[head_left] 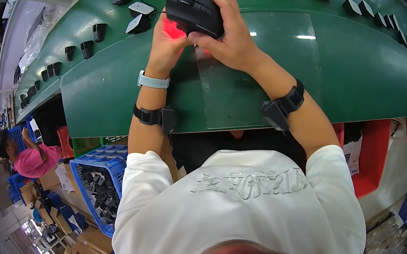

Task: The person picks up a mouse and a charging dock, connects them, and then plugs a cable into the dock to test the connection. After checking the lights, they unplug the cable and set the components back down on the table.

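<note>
A black computer mouse [195,12], its scroll wheel and buttons facing up, is raised over the green worktable [253,97]. My right hand [233,36] grips it along its right side, thumb at the near edge and fingers over the far end. Beneath and beside the mouse is my left hand [165,50], its palm lit by a red glow. The mouse hides most of the left fingers, so their grip does not show. Just left of the mouse lie a white-topped mouse [141,8] and another white-and-black mouse [137,24], with a thin dark cable beside them.
Several small black and white devices, such as one black piece [99,32], line the curved green surface beyond the table. A blue crate [123,168] of black parts stands below left, a red bin [373,165] below right. A co-worker in pink [37,161] is at far left.
</note>
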The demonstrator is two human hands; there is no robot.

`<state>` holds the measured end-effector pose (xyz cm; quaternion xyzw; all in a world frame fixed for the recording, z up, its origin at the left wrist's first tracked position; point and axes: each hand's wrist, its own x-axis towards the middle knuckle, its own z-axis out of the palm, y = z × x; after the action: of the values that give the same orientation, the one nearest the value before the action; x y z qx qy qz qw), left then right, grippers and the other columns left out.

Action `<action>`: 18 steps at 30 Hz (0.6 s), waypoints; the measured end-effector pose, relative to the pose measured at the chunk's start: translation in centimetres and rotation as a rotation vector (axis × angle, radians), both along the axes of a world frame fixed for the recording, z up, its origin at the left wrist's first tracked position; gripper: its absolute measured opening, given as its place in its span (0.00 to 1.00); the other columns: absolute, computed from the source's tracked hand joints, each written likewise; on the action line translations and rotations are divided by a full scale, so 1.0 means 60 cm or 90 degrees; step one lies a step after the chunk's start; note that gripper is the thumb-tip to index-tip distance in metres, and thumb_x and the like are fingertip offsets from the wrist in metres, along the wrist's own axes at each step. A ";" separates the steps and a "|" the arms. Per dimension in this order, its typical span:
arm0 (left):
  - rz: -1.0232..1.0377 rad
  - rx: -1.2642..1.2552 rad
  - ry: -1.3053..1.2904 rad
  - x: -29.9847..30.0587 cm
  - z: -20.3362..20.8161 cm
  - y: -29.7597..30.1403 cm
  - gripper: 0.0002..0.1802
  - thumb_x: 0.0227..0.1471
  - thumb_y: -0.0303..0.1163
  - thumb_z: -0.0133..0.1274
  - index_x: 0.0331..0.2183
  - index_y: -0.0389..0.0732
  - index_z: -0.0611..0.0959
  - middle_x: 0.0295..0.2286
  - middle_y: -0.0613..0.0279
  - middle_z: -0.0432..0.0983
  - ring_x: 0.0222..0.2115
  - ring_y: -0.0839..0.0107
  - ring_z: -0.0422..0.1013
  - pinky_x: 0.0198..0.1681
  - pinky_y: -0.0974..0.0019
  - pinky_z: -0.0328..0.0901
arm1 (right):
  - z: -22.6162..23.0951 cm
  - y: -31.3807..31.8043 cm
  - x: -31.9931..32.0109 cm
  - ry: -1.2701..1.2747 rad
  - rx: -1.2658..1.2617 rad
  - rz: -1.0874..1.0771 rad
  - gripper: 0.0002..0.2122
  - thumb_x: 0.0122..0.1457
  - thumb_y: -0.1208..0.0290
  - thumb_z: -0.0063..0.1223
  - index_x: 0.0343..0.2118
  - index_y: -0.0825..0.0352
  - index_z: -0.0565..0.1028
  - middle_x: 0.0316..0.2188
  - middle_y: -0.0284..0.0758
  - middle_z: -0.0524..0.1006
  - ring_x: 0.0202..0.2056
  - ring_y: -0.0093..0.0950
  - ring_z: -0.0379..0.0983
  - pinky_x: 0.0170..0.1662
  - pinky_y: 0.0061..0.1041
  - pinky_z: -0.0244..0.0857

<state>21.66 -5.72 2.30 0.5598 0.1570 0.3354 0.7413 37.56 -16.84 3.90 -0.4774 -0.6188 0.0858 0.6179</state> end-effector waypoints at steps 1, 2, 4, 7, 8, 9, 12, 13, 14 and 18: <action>0.001 -0.002 0.001 0.001 0.002 -0.002 0.42 0.41 0.15 0.70 0.56 0.36 0.68 0.52 0.58 0.73 0.52 0.65 0.72 0.57 0.61 0.69 | -0.002 0.001 0.000 -0.001 0.009 -0.021 0.37 0.52 0.66 0.68 0.65 0.66 0.62 0.60 0.42 0.66 0.61 0.41 0.62 0.64 0.36 0.58; -0.013 -0.004 -0.029 0.002 0.006 -0.002 0.40 0.42 0.15 0.69 0.56 0.36 0.68 0.52 0.57 0.72 0.52 0.64 0.72 0.56 0.60 0.70 | -0.003 0.002 0.001 -0.001 0.018 -0.041 0.36 0.52 0.66 0.68 0.64 0.66 0.63 0.58 0.43 0.69 0.59 0.40 0.65 0.63 0.35 0.59; -0.027 -0.014 -0.106 0.009 0.016 -0.003 0.35 0.50 0.18 0.64 0.57 0.36 0.67 0.53 0.55 0.71 0.52 0.61 0.72 0.53 0.57 0.73 | 0.000 0.003 0.010 0.058 -0.014 -0.040 0.35 0.51 0.65 0.68 0.62 0.66 0.65 0.56 0.44 0.70 0.55 0.42 0.68 0.60 0.35 0.62; 0.045 -0.127 -0.107 0.011 0.044 -0.001 0.32 0.56 0.21 0.59 0.59 0.35 0.66 0.51 0.54 0.72 0.49 0.60 0.74 0.50 0.56 0.74 | -0.002 0.002 0.040 0.173 -0.016 0.012 0.29 0.47 0.68 0.66 0.55 0.65 0.72 0.47 0.43 0.75 0.46 0.41 0.74 0.51 0.33 0.69; 0.100 -0.114 -0.130 0.006 0.031 0.017 0.32 0.59 0.22 0.57 0.61 0.33 0.64 0.49 0.53 0.74 0.45 0.60 0.76 0.47 0.58 0.75 | 0.010 -0.002 0.055 0.069 -0.102 0.094 0.28 0.45 0.72 0.63 0.54 0.66 0.73 0.47 0.41 0.76 0.47 0.39 0.75 0.53 0.31 0.68; 0.113 -0.105 -0.135 -0.007 0.019 0.030 0.32 0.59 0.22 0.57 0.61 0.33 0.64 0.49 0.53 0.74 0.45 0.60 0.76 0.47 0.58 0.75 | 0.019 -0.003 0.067 -0.039 -0.185 0.174 0.29 0.42 0.76 0.60 0.53 0.66 0.74 0.46 0.40 0.77 0.48 0.37 0.75 0.55 0.29 0.66; 0.209 0.019 0.000 -0.011 -0.004 0.053 0.28 0.56 0.24 0.62 0.56 0.30 0.72 0.44 0.56 0.77 0.41 0.67 0.77 0.43 0.65 0.73 | 0.002 -0.013 0.073 -0.258 -0.287 0.234 0.27 0.37 0.71 0.61 0.47 0.65 0.76 0.44 0.41 0.76 0.48 0.44 0.71 0.55 0.37 0.66; 0.211 0.021 -0.005 -0.006 -0.007 0.046 0.28 0.56 0.24 0.62 0.56 0.30 0.72 0.44 0.56 0.77 0.41 0.67 0.77 0.43 0.65 0.73 | -0.001 -0.018 0.068 -0.307 -0.336 0.237 0.27 0.37 0.70 0.61 0.48 0.65 0.75 0.44 0.41 0.76 0.48 0.45 0.71 0.55 0.38 0.66; 0.262 0.157 0.047 0.000 -0.012 0.037 0.28 0.53 0.26 0.65 0.54 0.30 0.74 0.43 0.58 0.78 0.41 0.68 0.77 0.43 0.66 0.73 | -0.001 -0.020 0.065 -0.325 -0.319 0.254 0.29 0.38 0.70 0.62 0.50 0.65 0.73 0.44 0.40 0.76 0.49 0.42 0.70 0.54 0.37 0.66; 0.343 0.580 0.134 0.017 0.004 0.015 0.28 0.41 0.29 0.73 0.47 0.35 0.82 0.39 0.59 0.79 0.40 0.65 0.77 0.43 0.64 0.73 | -0.005 -0.002 0.066 -0.047 -0.310 0.156 0.29 0.46 0.67 0.67 0.53 0.67 0.71 0.45 0.37 0.76 0.46 0.31 0.72 0.53 0.30 0.68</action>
<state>22.66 -4.83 2.55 0.7950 0.2073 0.4900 0.2913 41.51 -16.97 3.59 -0.5364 -0.6549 0.2890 0.4470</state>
